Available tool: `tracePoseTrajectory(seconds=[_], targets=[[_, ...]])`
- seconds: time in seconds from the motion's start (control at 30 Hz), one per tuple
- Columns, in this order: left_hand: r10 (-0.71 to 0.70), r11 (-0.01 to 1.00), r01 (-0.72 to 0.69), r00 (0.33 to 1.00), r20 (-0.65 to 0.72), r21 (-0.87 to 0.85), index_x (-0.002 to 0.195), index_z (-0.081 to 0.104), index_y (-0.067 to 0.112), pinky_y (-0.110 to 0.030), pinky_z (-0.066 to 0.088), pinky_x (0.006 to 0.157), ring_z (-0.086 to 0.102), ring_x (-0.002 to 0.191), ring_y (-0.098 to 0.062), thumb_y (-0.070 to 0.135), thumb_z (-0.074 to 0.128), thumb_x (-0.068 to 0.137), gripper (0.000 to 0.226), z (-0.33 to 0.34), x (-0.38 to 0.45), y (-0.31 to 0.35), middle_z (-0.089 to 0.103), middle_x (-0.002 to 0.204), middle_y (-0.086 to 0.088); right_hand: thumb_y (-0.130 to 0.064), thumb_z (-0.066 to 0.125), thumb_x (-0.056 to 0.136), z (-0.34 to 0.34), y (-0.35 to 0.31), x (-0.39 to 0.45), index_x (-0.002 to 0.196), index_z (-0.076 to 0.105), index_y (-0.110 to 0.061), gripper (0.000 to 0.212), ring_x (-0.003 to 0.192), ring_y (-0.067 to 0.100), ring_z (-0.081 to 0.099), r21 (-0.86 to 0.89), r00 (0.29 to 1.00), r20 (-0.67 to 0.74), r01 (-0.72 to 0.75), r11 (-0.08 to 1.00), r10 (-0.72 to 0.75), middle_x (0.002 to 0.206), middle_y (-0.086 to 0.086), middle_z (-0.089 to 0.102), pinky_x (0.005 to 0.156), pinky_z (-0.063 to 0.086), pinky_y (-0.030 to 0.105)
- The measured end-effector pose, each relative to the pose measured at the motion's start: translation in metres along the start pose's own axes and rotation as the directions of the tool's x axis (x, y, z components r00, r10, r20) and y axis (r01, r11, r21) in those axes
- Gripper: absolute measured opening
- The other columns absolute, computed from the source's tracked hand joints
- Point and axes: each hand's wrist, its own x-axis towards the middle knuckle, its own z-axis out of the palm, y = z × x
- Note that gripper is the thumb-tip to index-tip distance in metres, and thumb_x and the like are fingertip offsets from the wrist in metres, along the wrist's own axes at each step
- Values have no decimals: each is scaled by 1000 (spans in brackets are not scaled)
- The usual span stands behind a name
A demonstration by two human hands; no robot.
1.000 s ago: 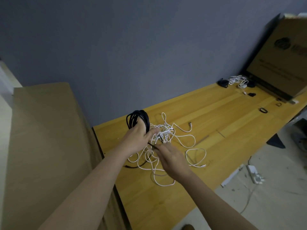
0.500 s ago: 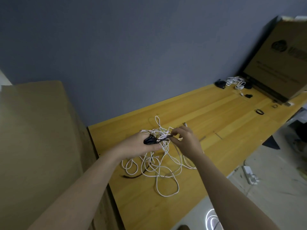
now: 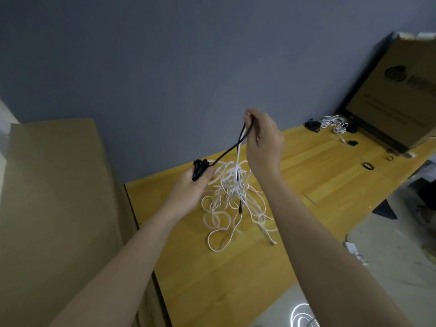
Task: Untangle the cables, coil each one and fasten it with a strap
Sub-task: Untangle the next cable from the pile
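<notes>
My left hand (image 3: 192,187) grips a bunched coil of black cable (image 3: 200,167) above the wooden table (image 3: 306,175). A loose length of that black cable runs up and right to my right hand (image 3: 264,140), which pinches it high in the air together with a white strand. Below my right hand hangs a tangle of white cable (image 3: 232,197), partly lifted, its lower loops lying on the table. A black cable end dangles inside the tangle.
At the far right of the table lie coiled white cables (image 3: 335,122), small black items (image 3: 312,125) and black strap rings (image 3: 368,165), beside a leaning cardboard box (image 3: 401,90). A brown board (image 3: 54,208) stands to the left. The floor lies beyond the table's front edge.
My right hand has risen well above the table, pulling the black cable and a white strand up out of the tangle. My left hand has stayed low with the black coil.
</notes>
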Motion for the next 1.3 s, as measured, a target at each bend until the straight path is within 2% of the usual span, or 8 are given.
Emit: tracePoseTrajectory(seconds=[0.1, 0.27, 0.57, 0.8, 0.9, 1.0, 1.2, 1.3], targets=[[-18, 996, 20, 999, -31, 88, 81, 52, 13, -23, 29, 47, 39, 39, -1, 34, 50, 98, 27, -5, 2, -6, 42, 52, 10, -17, 52, 97, -4, 29, -31, 108, 64, -12, 17, 92, 16, 62, -135, 961, 157, -210, 968, 230, 97, -6, 65, 74, 43, 20], [-41, 931, 47, 999, -24, 362, 94, 59, 5, -32, 39, 61, 52, 65, -17, 39, 49, 97, 35, -6, 2, -10, 57, 75, -5, -34, 58, 94, -5, 79, -71, 78, 63, -7, 31, 56, 15, 41, -522, 407, 714, -233, 820, 570, 63, 3, 46, 50, 28, 27], [-46, 990, 54, 997, 61, -133, 71, 43, 14, -23, 21, 43, 26, 38, -7, 43, 45, 97, 39, -3, -8, 2, 32, 45, 10, -35, 43, 101, -4, 87, -93, 111, 64, -6, 38, 98, 35, 59, -597, 458, 611, -269, 756, 646, 104, 19, 65, 71, 38, 31], [-73, 996, 79, 988, 135, -44, 64, 36, 17, -22, 22, 42, 25, 37, -8, 72, 35, 75, 56, -8, -12, 3, 31, 45, 8, -21, 36, 103, -1, 46, -44, 97, 62, -14, 28, 90, 11, 61, 249, 828, 127, -559, 791, 546, 92, -4, 64, 80, 55, 31], [-43, 999, 41, 991, 125, 24, 60, 35, 17, -24, 24, 45, 28, 38, -9, 73, 35, 75, 57, -3, -12, 2, 31, 44, 9, -25, 40, 102, 1, 58, -50, 83, 59, -23, 27, 76, 21, 63, 58, 782, 239, -603, 796, 575, 85, 4, 65, 72, 56, 41], [-58, 998, 59, 991, 119, -5, 59, 34, 17, -25, 24, 46, 27, 38, -10, 70, 37, 77, 56, -2, -13, 3, 30, 43, 9, -33, 47, 100, 0, 70, -57, 75, 59, -19, 31, 54, 15, 57, -350, 566, 525, -537, 767, 636, 77, 9, 64, 67, 53, 40], [-37, 999, 36, 992, 121, 13, 56, 32, 17, -22, 25, 43, 28, 37, -11, 64, 40, 84, 56, -1, -12, 0, 30, 40, 9, -15, 47, 100, -2, 30, -17, 87, 64, -25, 24, 78, 12, 66, 318, 909, -13, -391, 864, 416, 79, -7, 66, 79, 55, 31], [-51, 999, 51, 994, 96, -2, 54, 32, 16, -25, 25, 45, 28, 38, -12, 62, 39, 88, 57, -2, -11, 0, 30, 40, 7, -20, 44, 102, -2, 32, -29, 104, 66, -19, 22, 65, 8, 56, 45, 925, 115, -368, 929, 361, 77, -5, 62, 61, 43, 21]])
